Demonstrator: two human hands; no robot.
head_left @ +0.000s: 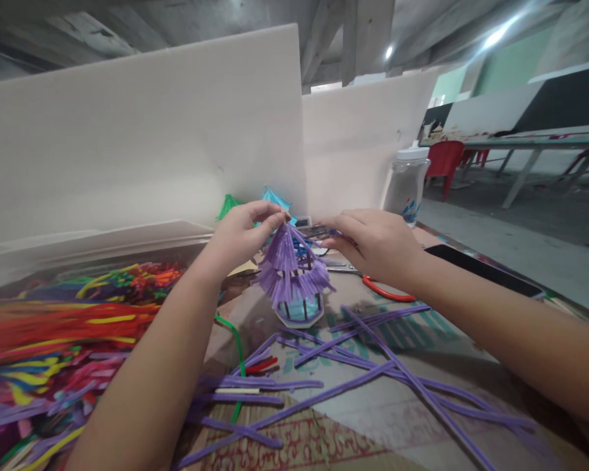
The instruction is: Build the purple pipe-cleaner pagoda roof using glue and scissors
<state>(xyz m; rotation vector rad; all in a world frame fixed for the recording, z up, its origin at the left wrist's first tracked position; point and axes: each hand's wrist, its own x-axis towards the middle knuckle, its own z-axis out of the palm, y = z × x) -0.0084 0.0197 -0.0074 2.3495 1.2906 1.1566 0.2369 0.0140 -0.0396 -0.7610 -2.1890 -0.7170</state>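
Note:
A small pagoda model (289, 275) stands on the table in front of me, with two tiers of purple pipe-cleaner roof, dark posts and a pale blue base. At its peak, my left hand (248, 229) pinches the roof tip between thumb and fingers. One purple pipe cleaner (305, 237) slants from the peak toward my right hand (370, 239). That hand hovers right of the roof, thumb and index finger apart, the thumb close to the strip's end; I see no clear grip. Scissors (387, 290) with red-orange handles lie under my right hand.
Loose purple pipe cleaners (343, 356) cover the cardboard sheet (363, 418) in front. Colourful pipe cleaners fill the left side (69, 320). Green (230, 204) and blue (275, 197) roofs stand behind. A clear bottle (405, 183) and a black phone (481, 269) are at right.

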